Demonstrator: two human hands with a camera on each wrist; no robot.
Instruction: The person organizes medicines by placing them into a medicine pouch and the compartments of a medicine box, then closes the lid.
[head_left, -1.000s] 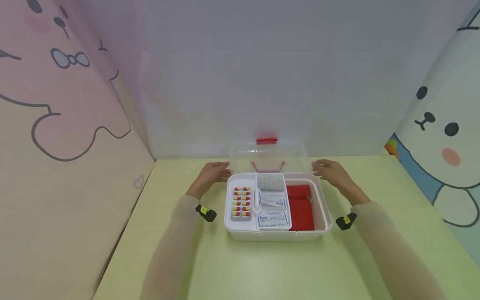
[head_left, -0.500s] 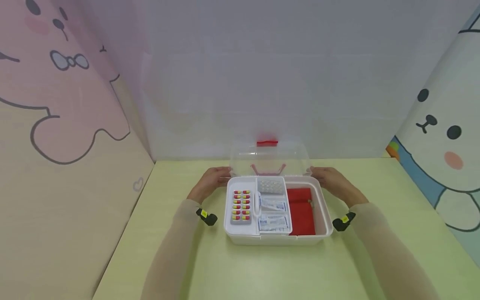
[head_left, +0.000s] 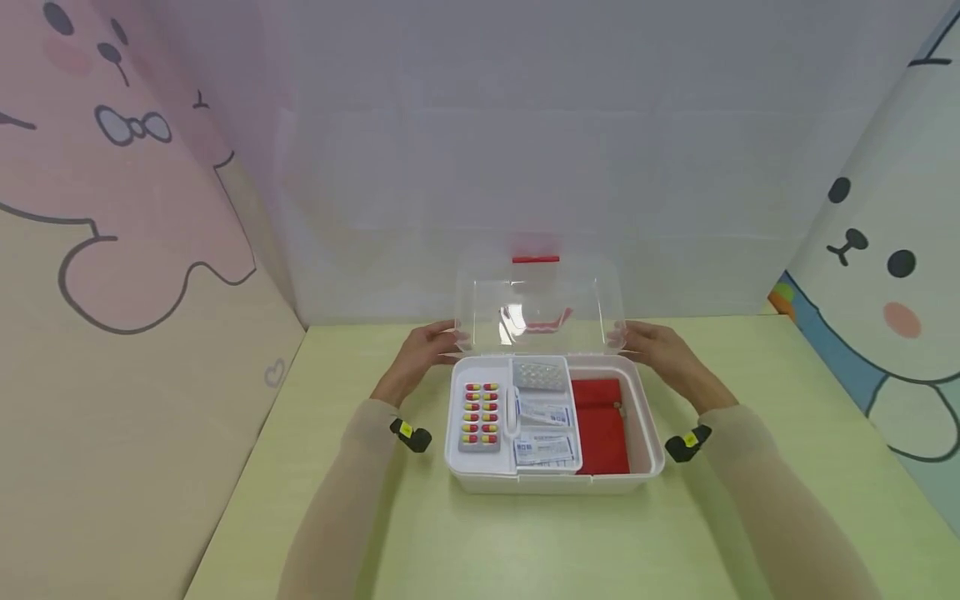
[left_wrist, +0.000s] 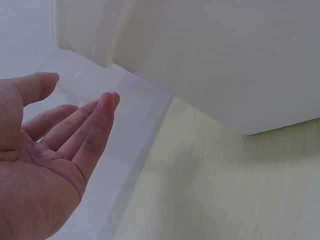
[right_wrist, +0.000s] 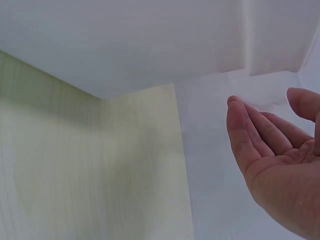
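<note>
A white plastic medicine box (head_left: 555,484) stands on the table with its clear lid (head_left: 483,296) raised at the back. My left hand (head_left: 411,363) is at the lid's left edge, its fingertips showing through the clear plastic. At the opposite edge is my right hand (head_left: 666,360), also with fingertips behind the lid. Both hands have fairly straight fingers and thumbs held apart, as the wrist views show. Inside, a white tray (head_left: 486,372) carries a blister pack of red-and-yellow capsules (head_left: 480,417), a clear blister pack (head_left: 540,376) and paper packets (head_left: 543,451). Beside it lies a red pouch (head_left: 600,429).
A red latch (head_left: 536,259) tops the lid, and a pink handle (head_left: 551,324) shows through it. The pale wood-grain table (head_left: 525,550) meets a white back sheet (head_left: 390,208) close behind the lid. Cartoon-printed panels (head_left: 180,367) stand at both sides.
The lid, first leaning back, has swung up to stand taller, its red latch rising. My hands have come in against its two side edges. The box and its contents stay put.
</note>
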